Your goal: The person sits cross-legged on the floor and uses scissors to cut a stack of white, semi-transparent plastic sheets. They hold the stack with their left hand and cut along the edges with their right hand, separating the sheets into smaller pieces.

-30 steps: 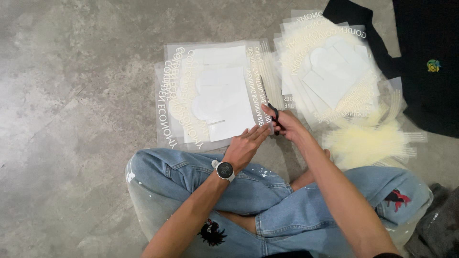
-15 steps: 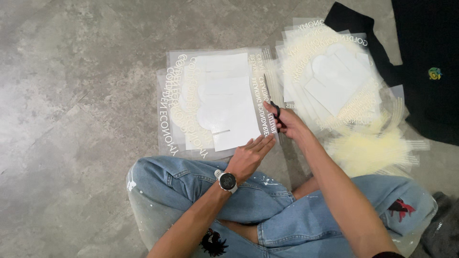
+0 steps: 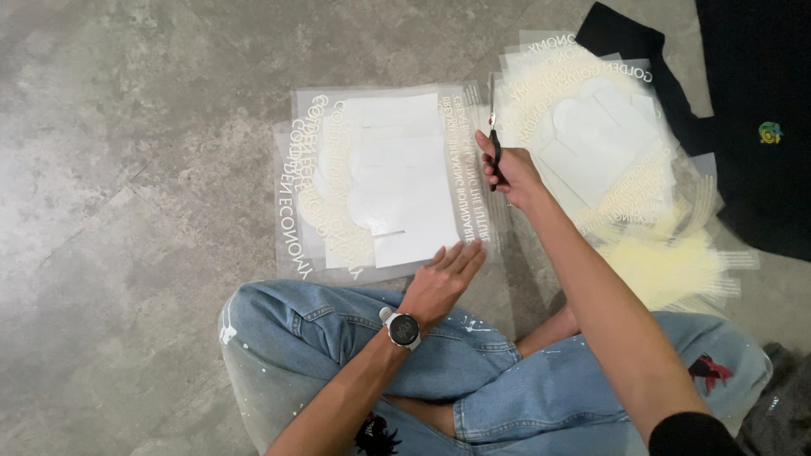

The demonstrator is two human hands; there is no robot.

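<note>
On the concrete floor (image 3: 127, 169), left hand (image 3: 443, 283) rests flat, fingers together, at the transfer sheet stack's (image 3: 380, 181) near edge. Right hand (image 3: 507, 169) grips black-handled scissors (image 3: 494, 152) at the stack's right edge, fingers closed around them.

Soft, even light is falling from above across the grey concrete floor (image 3: 127, 211), leaving only faint shadows. A dim shadow is lying under the right forearm (image 3: 591, 287) near the floor's bottom edge. The clear plastic sheets (image 3: 380, 177) are catching a mild sheen. The black cloth (image 3: 752, 127) at the top right corner is losing detail. The whole picture is staying sharp, with little blur.
</note>
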